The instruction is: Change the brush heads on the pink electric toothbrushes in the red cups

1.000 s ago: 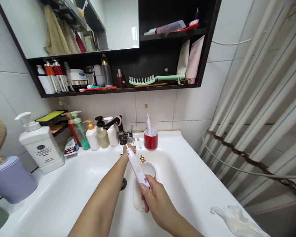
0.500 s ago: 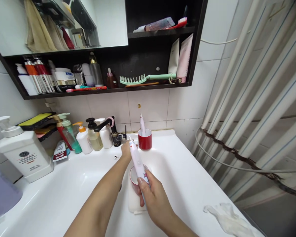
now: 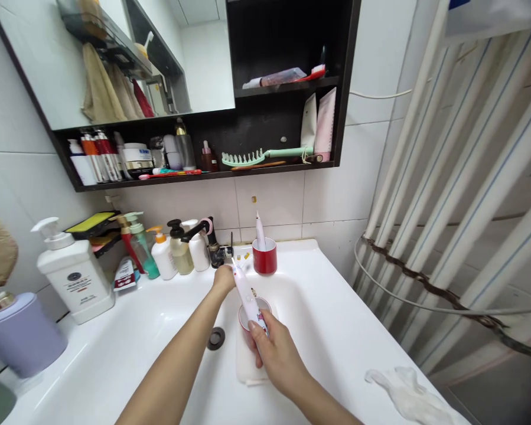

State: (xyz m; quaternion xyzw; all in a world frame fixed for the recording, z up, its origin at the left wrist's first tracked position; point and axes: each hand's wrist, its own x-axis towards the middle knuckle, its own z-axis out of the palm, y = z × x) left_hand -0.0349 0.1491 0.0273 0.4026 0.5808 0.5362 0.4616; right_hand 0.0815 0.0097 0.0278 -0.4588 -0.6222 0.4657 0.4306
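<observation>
My right hand (image 3: 279, 353) is closed round the lower handle of a white-pink electric toothbrush (image 3: 246, 295), its brush head pointing up and away towards the tap. Directly below the toothbrush, a red cup with a white inside (image 3: 263, 304) sits partly covered by that hand, over a white pad (image 3: 251, 373) in the basin. My left hand (image 3: 223, 280) is reached out to the basin's back rim, just below the black tap (image 3: 212, 243); its fingers are hidden. A second red cup (image 3: 265, 260), with a pale slim device (image 3: 260, 232) standing in it, is on the back ledge.
Pump bottles (image 3: 180, 252) line the ledge left of the tap. Near the left edge stand a large white dispenser (image 3: 77, 280) and a purple one (image 3: 21, 333). A dark cabinet (image 3: 269, 127) hangs above the white basin (image 3: 136, 360). On the right counter lies a crumpled white cloth (image 3: 409, 389).
The camera view has shifted left and up, showing more of the mirror and the basin drain. My left hand sits slightly lower in view. The toothbrush stays in my right hand.
</observation>
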